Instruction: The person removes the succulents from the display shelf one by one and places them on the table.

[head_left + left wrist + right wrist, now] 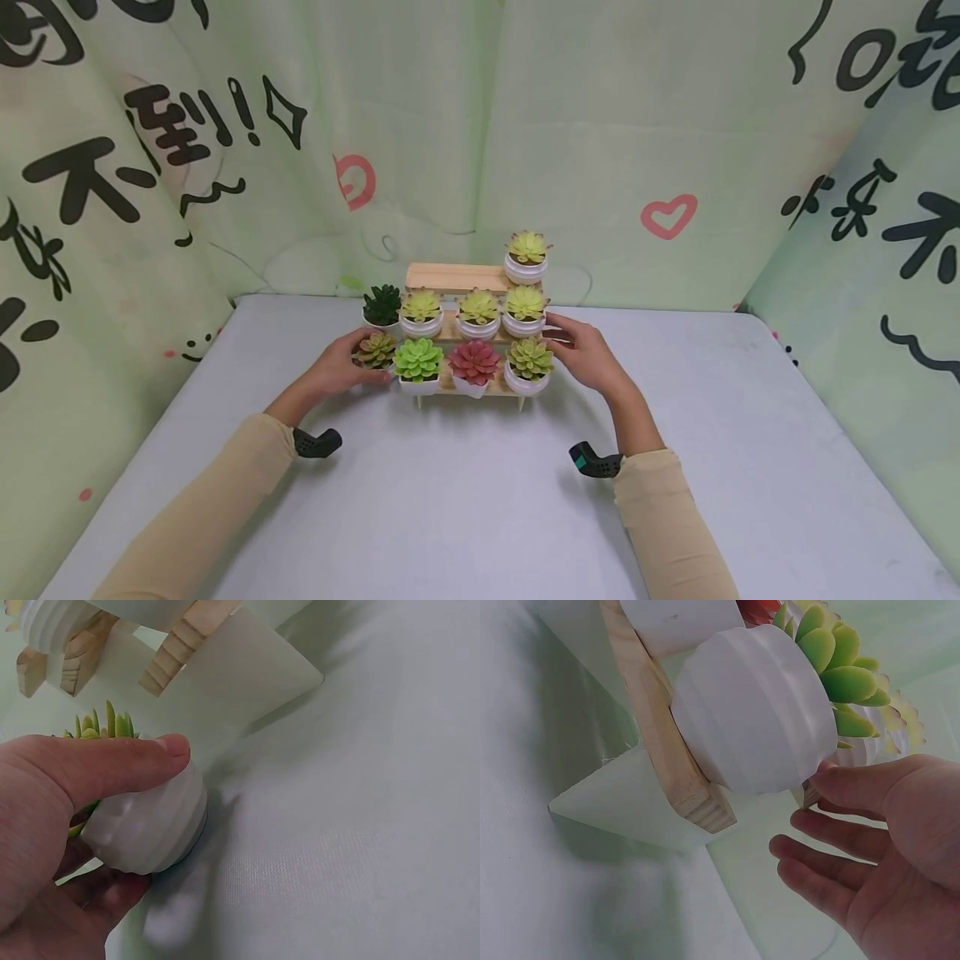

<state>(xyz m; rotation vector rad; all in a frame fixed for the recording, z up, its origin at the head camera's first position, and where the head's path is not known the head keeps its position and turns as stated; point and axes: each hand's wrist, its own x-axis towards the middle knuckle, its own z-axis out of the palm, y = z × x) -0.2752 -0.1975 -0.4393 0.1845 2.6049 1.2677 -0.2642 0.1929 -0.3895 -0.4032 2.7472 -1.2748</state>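
Observation:
My left hand (347, 362) holds a small potted succulent (375, 351) with yellow-green leaves, beside the lower left of a tiered wooden shelf (442, 277). In the left wrist view the thumb lies across its ribbed white pot (154, 825), with fingers on the far side; whether the pot touches the table I cannot tell. My right hand (583, 350) is at the shelf's right end, fingers loosely extended. In the right wrist view its thumb tip is close to a white pot (754, 712) and a board end (808, 796); contact is unclear.
Several potted succulents stand on the shelf, including a bright green one (418, 360), a red one (474, 362) and a pale yellow one (527, 250) on top. A dark green succulent (382, 306) stands left of the shelf. A printed curtain (585, 167) hangs behind the white table (450, 500).

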